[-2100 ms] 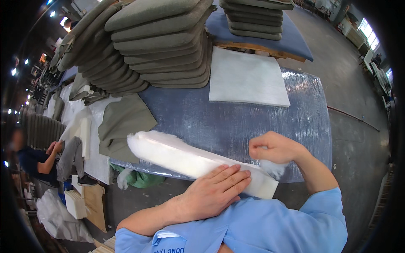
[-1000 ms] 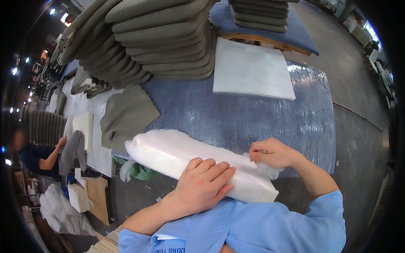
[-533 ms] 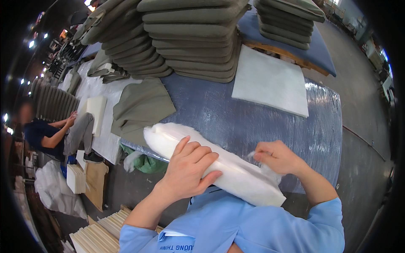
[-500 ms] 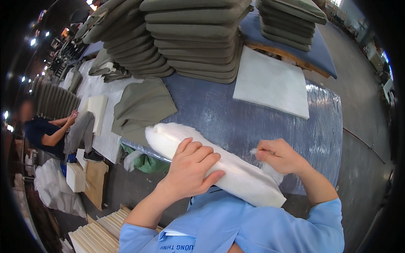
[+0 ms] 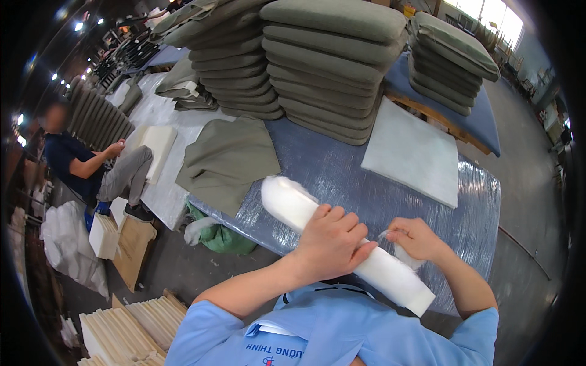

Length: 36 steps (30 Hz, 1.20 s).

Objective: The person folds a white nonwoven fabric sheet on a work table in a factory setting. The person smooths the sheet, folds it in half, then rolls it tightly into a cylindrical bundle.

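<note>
A white cushion pad wrapped in fluffy wadding (image 5: 285,206) slants across in front of my body, over the near edge of the table. My left hand (image 5: 332,244) grips it around the middle, thumb on the near side and fingers over the top. Close by on the right, my right hand (image 5: 417,236) is closed in a pinch on a loose piece of white wadding (image 5: 405,257), which hangs beside the pad. Beyond the pad, an olive fabric cover (image 5: 229,160) lies loosely on the table.
The table (image 5: 323,168) is wrapped in shiny film. At its far side rise tall stacks of olive cushions (image 5: 329,76); a white wadding sheet (image 5: 415,152) lies to their right. A person (image 5: 79,155) sits at the left. Foam slabs (image 5: 116,335) stand at the lower left.
The head view has shifted, so the stacks sit farther right. The pad now looks narrower, turned more edge-on, with my left hand still gripping it. My right hand keeps its pinch.
</note>
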{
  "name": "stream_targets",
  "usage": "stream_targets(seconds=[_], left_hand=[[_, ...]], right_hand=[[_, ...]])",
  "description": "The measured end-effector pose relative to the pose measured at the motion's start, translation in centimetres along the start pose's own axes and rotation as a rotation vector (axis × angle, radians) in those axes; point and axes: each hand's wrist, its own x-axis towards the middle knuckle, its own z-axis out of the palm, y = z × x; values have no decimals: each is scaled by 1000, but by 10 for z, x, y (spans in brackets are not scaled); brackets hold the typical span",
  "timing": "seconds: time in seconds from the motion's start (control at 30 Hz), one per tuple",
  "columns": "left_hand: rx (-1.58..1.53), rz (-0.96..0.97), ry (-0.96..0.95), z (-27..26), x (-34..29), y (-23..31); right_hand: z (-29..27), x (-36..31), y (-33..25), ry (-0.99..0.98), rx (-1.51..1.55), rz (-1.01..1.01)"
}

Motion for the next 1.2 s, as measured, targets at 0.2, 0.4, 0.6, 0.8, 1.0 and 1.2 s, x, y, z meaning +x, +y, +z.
stream_targets(seconds=[0.2, 0.4, 0.6, 0.8, 1.0, 1.2], left_hand=[[-349, 121, 185, -33, -29, -26], [-844, -553, 531, -8, -123, -107], [-997, -458, 278, 0, -127, -130], [-735, -407, 143, -21, -110, -134], [-807, -483, 82, -30, -101, -136], [-878, -566, -16, -40, -100, -135]], right_hand=[[3, 42, -62, -67, 83, -105], [19, 84, -103, -252, 33, 55], [39, 145, -199, -137, -117, -87], [64, 175, -235, -309, -495, -210], [82, 174, -195, -287, 116, -49], [102, 163, -156, -191, 652, 275]])
